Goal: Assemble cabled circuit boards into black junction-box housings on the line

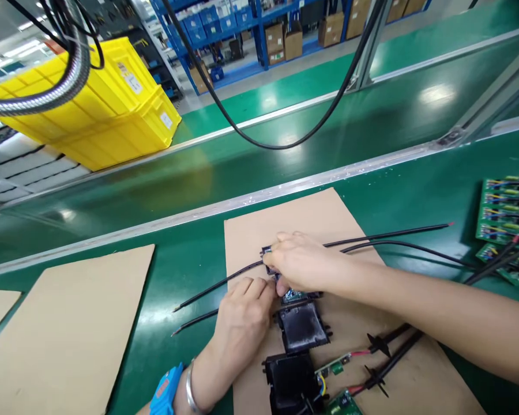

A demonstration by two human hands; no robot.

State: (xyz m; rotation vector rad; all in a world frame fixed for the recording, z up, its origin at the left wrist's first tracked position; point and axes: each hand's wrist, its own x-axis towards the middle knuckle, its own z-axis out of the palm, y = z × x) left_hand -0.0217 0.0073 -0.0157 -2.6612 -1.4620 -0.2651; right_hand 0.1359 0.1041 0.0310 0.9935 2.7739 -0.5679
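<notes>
My right hand (300, 260) reaches in from the right, its fingers bent down on a small black case at the top of a row of cases. My left hand (247, 308) is beside it, fingertips together at the left edge of a case with a circuit board (294, 295) inside. What its fingers pinch is hidden. Below lie a black case (303, 327) and another open black case (290, 383). Two black cables (225, 280) run out to the left and right. Small green boards (338, 366) with thick cables lie at the lower right, on a cardboard sheet (251, 236).
Another cardboard sheet (69, 328) lies at the left. Green circuit boards (506, 210) are stacked at the right. A metal rail (285, 187) crosses behind the cardboard. Yellow bins (112, 109) stand at the back left, and a black cable (281, 147) hangs in front.
</notes>
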